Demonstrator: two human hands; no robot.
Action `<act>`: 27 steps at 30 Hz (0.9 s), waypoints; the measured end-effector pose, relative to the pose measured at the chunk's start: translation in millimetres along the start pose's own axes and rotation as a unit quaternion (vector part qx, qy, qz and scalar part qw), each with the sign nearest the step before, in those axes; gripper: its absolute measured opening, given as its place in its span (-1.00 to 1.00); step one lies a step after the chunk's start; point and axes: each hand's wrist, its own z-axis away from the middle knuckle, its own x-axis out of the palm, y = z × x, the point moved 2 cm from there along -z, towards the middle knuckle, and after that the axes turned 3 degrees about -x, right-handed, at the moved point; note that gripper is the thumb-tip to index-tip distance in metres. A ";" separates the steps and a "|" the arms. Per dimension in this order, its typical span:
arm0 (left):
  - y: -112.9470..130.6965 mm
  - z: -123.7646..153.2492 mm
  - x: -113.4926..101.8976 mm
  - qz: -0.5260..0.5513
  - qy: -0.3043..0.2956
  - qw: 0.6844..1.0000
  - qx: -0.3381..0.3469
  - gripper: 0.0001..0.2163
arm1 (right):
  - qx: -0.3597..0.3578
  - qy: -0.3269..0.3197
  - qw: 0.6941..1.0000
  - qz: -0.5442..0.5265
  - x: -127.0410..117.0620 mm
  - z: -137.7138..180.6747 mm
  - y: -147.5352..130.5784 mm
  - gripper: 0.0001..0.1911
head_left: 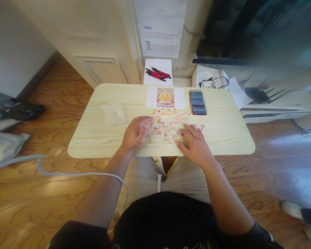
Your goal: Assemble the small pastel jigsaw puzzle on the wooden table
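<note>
A heap of small pastel puzzle pieces (168, 121) lies spread on the pale wooden table (223, 135). My left hand (135, 133) rests at the heap's left edge, fingers curled with the tips on the pieces. On the right side of the heap lies my right hand (194, 142), flat, fingers stretched out over the pieces. Behind the heap sits a picture card (165, 97) showing a yellow cartoon figure on a white sheet.
A clear plastic bag (114, 113) lies on the table to the left. A blurred dark rectangle (197, 102) sits at the back right. Red and black pens (157, 73) lie on a white stand behind the table. A white cable (67, 171) crosses the wooden floor.
</note>
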 end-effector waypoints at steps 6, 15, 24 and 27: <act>1.2 1.9 2.5 -0.024 -0.024 0.999 0.015 -0.53 | 0.011 -0.001 1.000 0.007 -0.9 5.3 5.7 -0.47; -3.8 3.6 2.4 -0.047 -0.014 0.998 -0.026 -0.52 | 0.009 0.007 1.000 0.000 -1.3 6.4 7.4 -0.47; 6.7 0.5 8.9 -0.132 -0.065 0.988 0.034 -0.59 | -0.003 0.066 0.998 -0.017 -7.8 11.6 24.8 -0.54; 8.0 -0.4 12.6 -0.160 -0.076 0.984 0.024 -0.55 | 0.003 0.085 0.996 -0.024 -14.6 14.8 31.2 -0.58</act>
